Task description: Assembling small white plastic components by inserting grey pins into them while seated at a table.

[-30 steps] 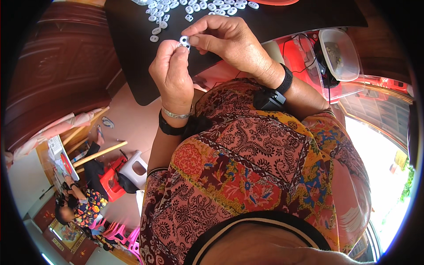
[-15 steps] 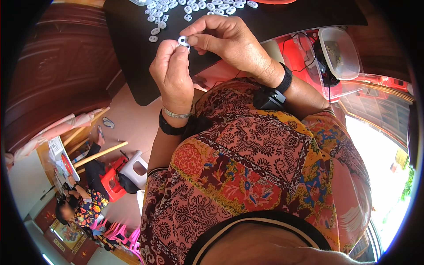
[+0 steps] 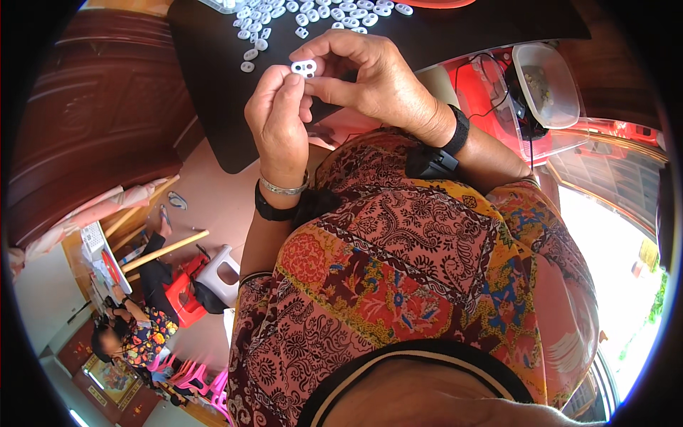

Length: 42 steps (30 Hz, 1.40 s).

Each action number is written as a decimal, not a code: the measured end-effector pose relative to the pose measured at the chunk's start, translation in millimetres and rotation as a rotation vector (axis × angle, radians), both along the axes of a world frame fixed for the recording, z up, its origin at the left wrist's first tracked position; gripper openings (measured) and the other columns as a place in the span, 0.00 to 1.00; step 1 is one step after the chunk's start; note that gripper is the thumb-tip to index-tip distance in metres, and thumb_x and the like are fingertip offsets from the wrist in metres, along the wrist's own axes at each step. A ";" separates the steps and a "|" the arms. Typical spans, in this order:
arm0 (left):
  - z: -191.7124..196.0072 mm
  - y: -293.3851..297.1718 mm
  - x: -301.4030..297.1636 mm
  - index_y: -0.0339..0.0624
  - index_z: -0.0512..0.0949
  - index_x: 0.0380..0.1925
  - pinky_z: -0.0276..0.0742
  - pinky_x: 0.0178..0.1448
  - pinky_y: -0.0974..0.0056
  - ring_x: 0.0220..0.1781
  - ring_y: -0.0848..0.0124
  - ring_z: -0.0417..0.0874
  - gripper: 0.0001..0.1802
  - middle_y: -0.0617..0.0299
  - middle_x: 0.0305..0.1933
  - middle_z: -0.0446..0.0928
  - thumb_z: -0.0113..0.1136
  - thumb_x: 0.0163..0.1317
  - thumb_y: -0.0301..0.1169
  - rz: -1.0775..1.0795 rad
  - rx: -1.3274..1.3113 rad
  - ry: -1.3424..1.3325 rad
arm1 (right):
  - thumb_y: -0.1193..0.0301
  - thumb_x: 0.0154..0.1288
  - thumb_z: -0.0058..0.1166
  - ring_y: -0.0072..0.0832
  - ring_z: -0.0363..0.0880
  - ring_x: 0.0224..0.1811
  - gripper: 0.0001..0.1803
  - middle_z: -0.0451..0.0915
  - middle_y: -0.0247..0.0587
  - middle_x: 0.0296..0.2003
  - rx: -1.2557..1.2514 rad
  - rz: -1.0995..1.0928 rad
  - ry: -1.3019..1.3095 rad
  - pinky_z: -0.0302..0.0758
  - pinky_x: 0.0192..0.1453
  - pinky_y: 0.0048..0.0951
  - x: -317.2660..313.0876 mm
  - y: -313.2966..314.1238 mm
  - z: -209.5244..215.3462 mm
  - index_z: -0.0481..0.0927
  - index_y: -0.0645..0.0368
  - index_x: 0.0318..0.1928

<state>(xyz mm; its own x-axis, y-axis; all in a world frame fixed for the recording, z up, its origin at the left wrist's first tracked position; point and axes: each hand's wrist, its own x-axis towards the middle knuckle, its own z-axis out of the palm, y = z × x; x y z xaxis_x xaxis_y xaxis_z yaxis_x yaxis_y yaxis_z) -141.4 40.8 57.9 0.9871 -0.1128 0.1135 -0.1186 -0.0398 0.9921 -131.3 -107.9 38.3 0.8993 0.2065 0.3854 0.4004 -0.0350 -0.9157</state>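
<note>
The left hand [image 3: 279,121] pinches a small white oval piece [image 3: 304,66] with dark holes; the right hand [image 3: 380,78] curls around its right side, its grip unclear. The matte black tabletop [image 3: 213,92] stretches leftward from the left hand to its edge. Beyond both hands, loose white oval pieces [image 3: 324,12] limit the room.

I pinch a small, smooth white piece [image 3: 304,68] at its left end in my left hand [image 3: 279,117]. It is a rounded oval, broader from left to right, with dark round holes side by side in its face. Another dark spot shows at its near right edge; whether that is a second piece beneath, I can't tell. My right hand [image 3: 373,71] curls around its right side.
</note>
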 end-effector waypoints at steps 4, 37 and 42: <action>-3.6 2.6 2.2 0.35 0.72 0.32 0.58 0.26 0.76 0.22 0.83 0.62 0.11 0.69 0.22 0.67 0.48 0.66 0.33 -0.074 -0.003 -0.098 | 0.81 0.59 0.58 0.17 0.78 0.38 0.13 0.79 0.31 0.35 0.222 0.088 0.129 0.77 0.44 0.18 -1.3 -1.8 3.7 0.78 0.64 0.45; -13.5 1.5 0.4 0.35 0.69 0.29 0.59 0.22 0.74 0.19 0.83 0.63 0.13 0.64 0.23 0.73 0.47 0.68 0.34 -0.091 0.047 -0.319 | 0.74 0.63 0.56 0.16 0.76 0.34 0.14 0.82 0.34 0.37 0.149 0.134 0.031 0.76 0.41 0.19 -6.9 -10.5 10.3 0.80 0.62 0.49; -7.2 -2.8 0.8 0.36 0.69 0.28 0.55 0.20 0.76 0.18 0.84 0.60 0.13 0.66 0.22 0.72 0.46 0.68 0.35 -0.083 -0.041 -0.218 | 0.78 0.60 0.58 0.18 0.78 0.41 0.17 0.80 0.34 0.37 0.068 0.130 0.009 0.77 0.45 0.21 -7.6 -12.4 12.2 0.78 0.62 0.51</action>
